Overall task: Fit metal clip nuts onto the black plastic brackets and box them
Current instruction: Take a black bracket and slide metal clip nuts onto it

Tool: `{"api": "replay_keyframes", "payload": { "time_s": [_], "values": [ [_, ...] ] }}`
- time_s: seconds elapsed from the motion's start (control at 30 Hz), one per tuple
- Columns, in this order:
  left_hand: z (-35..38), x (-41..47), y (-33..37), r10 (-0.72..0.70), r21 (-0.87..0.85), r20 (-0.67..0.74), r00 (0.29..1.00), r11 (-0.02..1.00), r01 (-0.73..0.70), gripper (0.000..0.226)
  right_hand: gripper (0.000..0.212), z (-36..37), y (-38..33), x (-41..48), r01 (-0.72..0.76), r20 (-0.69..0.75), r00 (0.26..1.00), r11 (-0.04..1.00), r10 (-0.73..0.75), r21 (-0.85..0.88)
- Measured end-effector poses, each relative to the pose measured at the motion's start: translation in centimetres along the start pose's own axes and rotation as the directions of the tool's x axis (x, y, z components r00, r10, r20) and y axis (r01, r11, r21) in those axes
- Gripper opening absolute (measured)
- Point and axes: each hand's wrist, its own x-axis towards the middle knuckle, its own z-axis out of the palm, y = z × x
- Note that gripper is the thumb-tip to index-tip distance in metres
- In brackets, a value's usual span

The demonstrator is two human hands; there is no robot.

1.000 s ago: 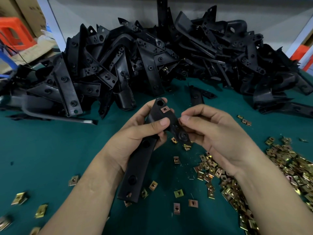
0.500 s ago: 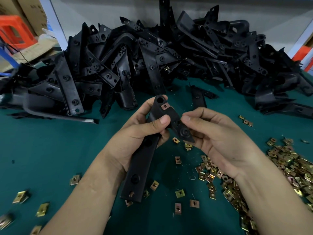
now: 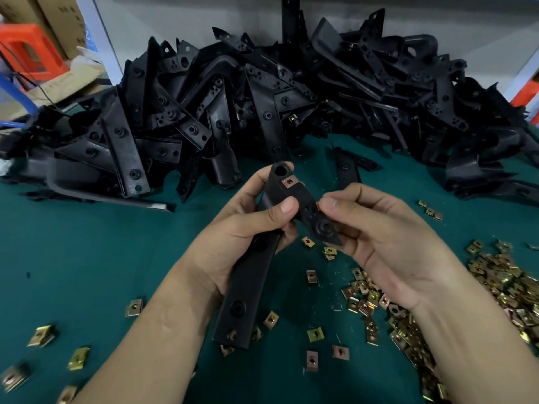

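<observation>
The left grip (image 3: 239, 234) is wrapped round the bracket (image 3: 248, 287), above the tabletop (image 3: 87, 258); the right grip (image 3: 388, 246) pinches its angled end. Over the last second neither has really moved, so the fitting looks unfinished, one clip nut (image 3: 289, 181) already seated. Thumbs lie on top, nearly meeting.

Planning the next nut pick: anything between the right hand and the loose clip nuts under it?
Nothing visible. The clip nuts lie uncovered on the green mat below the right hand, which pinches the bracket gripped by the left hand.
</observation>
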Motion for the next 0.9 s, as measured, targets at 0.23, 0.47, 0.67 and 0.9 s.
{"api": "replay_keyframes", "payload": {
  "time_s": [0.23,0.47,0.67,0.9],
  "values": [
    [0.0,0.1,-0.2,0.025,0.152,-0.024,0.999,0.988,-0.021,0.043,0.018,0.0,-0.1,-0.2,-0.023,-0.016,1.0,1.0,0.023,-0.007],
    [-0.5,0.2,-0.1,0.169,0.286,-0.15,0.974,0.95,-0.121,0.036,0.026,0.5,0.5,0.0,-0.041,-0.043,0.998,0.997,0.044,0.063],
    [-0.5,0.3,-0.3,0.156,0.354,-0.128,0.979,0.93,-0.102,0.045,0.026,0.6,0.6,0.0,-0.02,-0.025,0.999,1.0,0.019,-0.01],
    [-0.2,0.2,-0.5,0.177,0.406,-0.171,0.969,0.909,-0.094,0.043,0.036,0.3,1.0,0.2,0.025,-0.049,0.998,0.994,-0.031,-0.104]
  ]
}}
